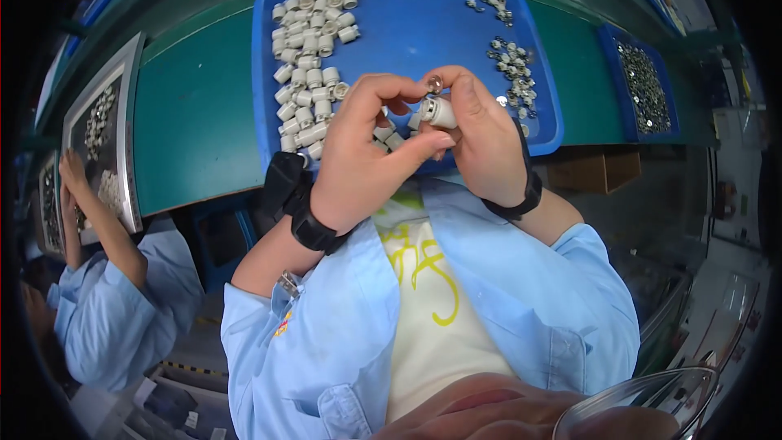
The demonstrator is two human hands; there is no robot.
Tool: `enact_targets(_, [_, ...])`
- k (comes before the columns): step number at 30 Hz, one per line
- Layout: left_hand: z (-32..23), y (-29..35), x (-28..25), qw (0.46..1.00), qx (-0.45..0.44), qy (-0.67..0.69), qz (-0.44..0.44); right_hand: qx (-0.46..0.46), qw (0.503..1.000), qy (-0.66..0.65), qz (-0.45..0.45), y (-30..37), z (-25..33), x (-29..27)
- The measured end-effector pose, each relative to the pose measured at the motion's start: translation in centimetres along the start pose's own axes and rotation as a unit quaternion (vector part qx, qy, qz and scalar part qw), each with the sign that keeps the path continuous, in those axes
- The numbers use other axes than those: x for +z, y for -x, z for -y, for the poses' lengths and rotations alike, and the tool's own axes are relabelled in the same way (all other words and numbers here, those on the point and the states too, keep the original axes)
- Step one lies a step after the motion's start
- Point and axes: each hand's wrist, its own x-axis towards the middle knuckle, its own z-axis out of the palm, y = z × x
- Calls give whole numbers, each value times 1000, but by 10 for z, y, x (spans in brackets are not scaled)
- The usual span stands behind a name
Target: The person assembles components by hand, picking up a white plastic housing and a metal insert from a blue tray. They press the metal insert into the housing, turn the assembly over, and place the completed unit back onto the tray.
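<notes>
Both my hands meet over the near edge of a large blue tray (399,24). My right hand (491,143) is closed round a white, ceramic-looking lamp socket (440,112), with its slotted end turned to the left. Just above the socket, a small shiny metal part (434,84) sits at the fingertips, where the two hands come together. My left hand (358,147) is curled, its index fingertip at the metal part and its thumb below the socket. Many similar white sockets (308,41) fill the tray's left side. Small metal-and-white parts (513,69) lie along its right side.
A smaller blue tray (607,49) of small metal pieces stands at the right on the green table (195,106). Below the table edge is a cardboard box (599,171). At the left, a co-worker's hands (73,175) are over a silver-framed tray (130,130) of parts.
</notes>
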Motion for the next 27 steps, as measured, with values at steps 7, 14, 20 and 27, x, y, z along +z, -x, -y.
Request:
enact_targets(7, [13, -2, -2, 987, -53, 149, -15, -23, 997, 72, -28, -10, -6, 12])
enact_targets(14, [2, -5, -11, 929, -194, 315, 17, -39, 998, 45, 16, -12, -7, 13])
enact_targets(20, [2, -6, -16, 921, -210, 326, 29, -44, 999, 17, 24, -13, -15, 13])
enact_targets(27, [5, -6, -19, 915, -209, 344, 13, -83, 984, 149, 48, -13, -16, 14])
